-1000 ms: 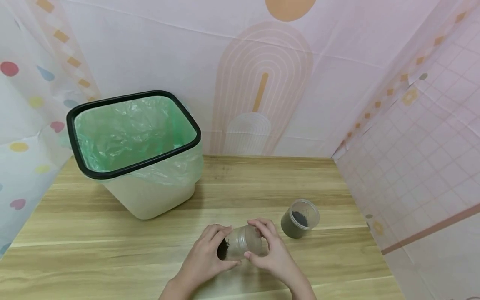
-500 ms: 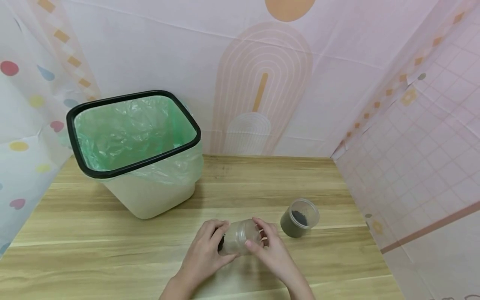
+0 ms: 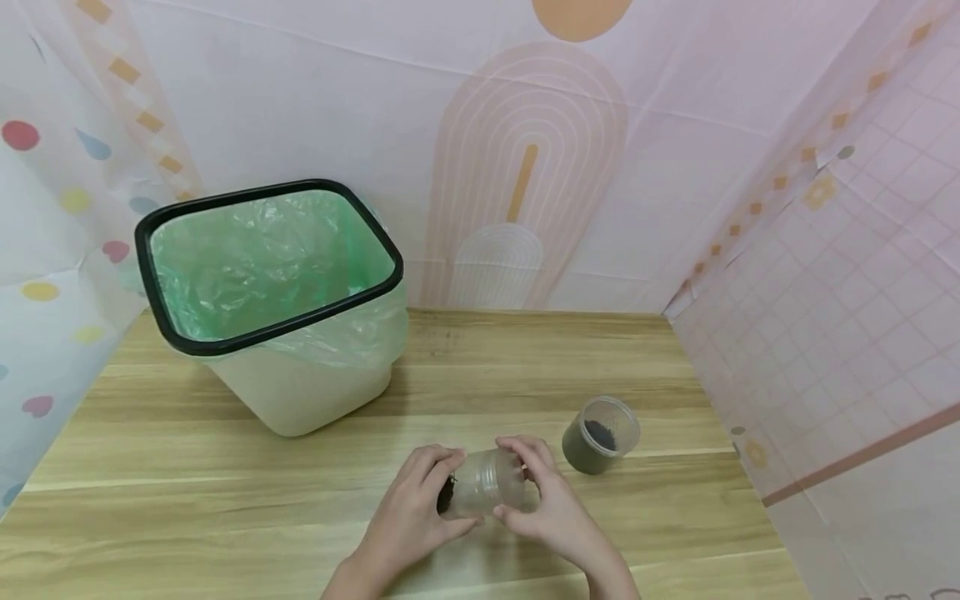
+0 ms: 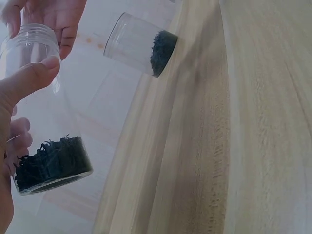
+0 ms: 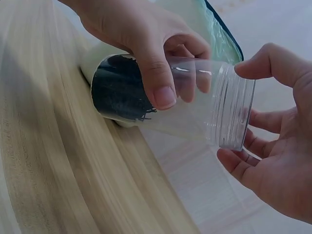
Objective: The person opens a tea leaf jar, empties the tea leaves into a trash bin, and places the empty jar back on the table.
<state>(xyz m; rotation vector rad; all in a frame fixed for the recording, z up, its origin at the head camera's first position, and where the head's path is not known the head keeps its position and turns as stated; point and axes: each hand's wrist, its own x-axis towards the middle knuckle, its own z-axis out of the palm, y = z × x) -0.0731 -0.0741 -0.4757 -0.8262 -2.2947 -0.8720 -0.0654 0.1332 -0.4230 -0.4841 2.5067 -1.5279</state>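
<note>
Both hands hold a clear plastic jar (image 3: 483,492) on its side just above the wooden table (image 3: 225,500). Dark dried leaves lie at its base end. My left hand (image 3: 435,492) grips the base half, its thumb (image 5: 158,87) across the wall. Around the threaded open mouth (image 5: 234,114) my right hand (image 3: 528,487) is curled, thumb above and fingers (image 5: 239,168) below. In the left wrist view the jar (image 4: 41,126) hangs by my left thumb (image 4: 27,80). A second clear jar (image 3: 600,433) with dark leaves stands to the right, also seen as the second jar (image 4: 141,46).
A white bin with a black rim (image 3: 266,190) and a green liner stands at the back left of the table. Patterned sheets wall in the table at the back and on both sides. The table's right edge (image 3: 750,492) runs close to the second jar.
The jar has stayed in about the same place between the hands. My right fingers have shifted round its mouth, closing in and then easing slightly.
</note>
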